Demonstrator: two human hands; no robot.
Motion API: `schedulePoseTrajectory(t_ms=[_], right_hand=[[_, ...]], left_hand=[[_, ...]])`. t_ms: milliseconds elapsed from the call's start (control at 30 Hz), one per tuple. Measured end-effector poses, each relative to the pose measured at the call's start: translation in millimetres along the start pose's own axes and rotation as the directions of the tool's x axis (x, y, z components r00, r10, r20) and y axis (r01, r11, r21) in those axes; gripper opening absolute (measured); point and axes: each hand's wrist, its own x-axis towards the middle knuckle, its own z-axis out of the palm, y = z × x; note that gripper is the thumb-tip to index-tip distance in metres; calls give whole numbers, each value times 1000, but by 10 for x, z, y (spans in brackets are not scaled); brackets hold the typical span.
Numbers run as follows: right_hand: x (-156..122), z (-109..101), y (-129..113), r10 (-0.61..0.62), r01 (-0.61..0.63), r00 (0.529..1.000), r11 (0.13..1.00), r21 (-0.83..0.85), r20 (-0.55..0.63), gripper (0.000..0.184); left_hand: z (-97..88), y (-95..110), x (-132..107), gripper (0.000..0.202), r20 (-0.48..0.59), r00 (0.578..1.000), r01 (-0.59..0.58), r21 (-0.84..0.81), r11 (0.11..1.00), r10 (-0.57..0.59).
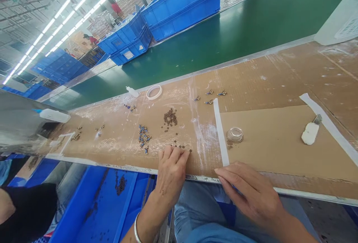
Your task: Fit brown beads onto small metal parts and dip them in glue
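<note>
My left hand [172, 166] rests on the brown cardboard with bent fingers pressed together, fingertips down among a few loose small brown discs [183, 147]. What those fingertips pinch, if anything, is hidden. At the table's front edge my right hand [248, 191] is curled closed; a bit of dark blue shows under its fingers, too covered to name. Beyond my left hand lies a heap of brown discs [170, 117]. Left of it sits a cluster of small blue and gold figure-like pieces [143, 136]. Several similar pieces [209, 102] lie farther back.
A clear round dish [235, 135] and a white-wrapped brush-like tool [310, 133] lie on the right cardboard sheet. A tape roll [154, 92] and white bottle [54, 116] stand farther left. Behind runs a green belt [251, 27] with blue crates [184, 12]. A co-worker's sleeve [30, 209] is at left.
</note>
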Motion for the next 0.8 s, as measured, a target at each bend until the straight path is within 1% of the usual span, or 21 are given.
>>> schedulePoseTrajectory(t_ms=[67,133,200,267,333,367,433,500,533,567,600,700,800], right_hand=[[4,-1,4,2,-2,1000,1000,0,0,21],[6,-6,7,3,-3,1000,1000,-6,-6,21],[6,-13,5,-4,4,1000,1000,-11,-16,20],[4,-21,-1,-16,15,999,1000,-17,-28,18],[4,-27,-5,-27,25,999,999,-32,-42,18],[7,-30,-5,-32,31,998,999,-39,-48,17],[18,-38,3,-53,50,997,997,-51,-53,15],[35,-45,17,-103,101,994,993,-60,-42,16],[45,-47,24,-123,121,992,991,-61,-39,18],[53,-47,30,-137,134,990,989,-62,-42,18],[59,-44,33,-143,140,988,988,-60,-51,19],[46,-27,35,-122,118,989,992,-48,-79,18],[-59,-28,57,-118,114,989,992,-49,-93,17]], left_hand=[[-17,15,6,19,-4,1000,6,3,1000,-6],[-65,-19,-17,20,-22,1000,21,2,1000,-21],[-135,-138,-87,22,-74,995,64,-1,998,-64],[-204,-346,-208,20,-139,978,155,5,988,-153],[-251,-603,-359,15,-189,943,282,15,959,-274],[-262,-730,-435,15,-192,919,355,18,935,-345],[-257,-943,-563,15,-168,853,504,16,864,-494],[-221,-1077,-638,17,-133,784,612,-4,791,-607],[-196,-1112,-652,18,-119,762,639,-18,769,-636],[-170,-1129,-653,19,-105,755,648,-32,761,-648],[-146,-1131,-643,19,-89,758,645,-39,763,-646],[-98,-1092,-581,15,-49,789,612,-27,790,-613],[-87,-1056,-538,14,-51,803,594,-16,804,-594]])
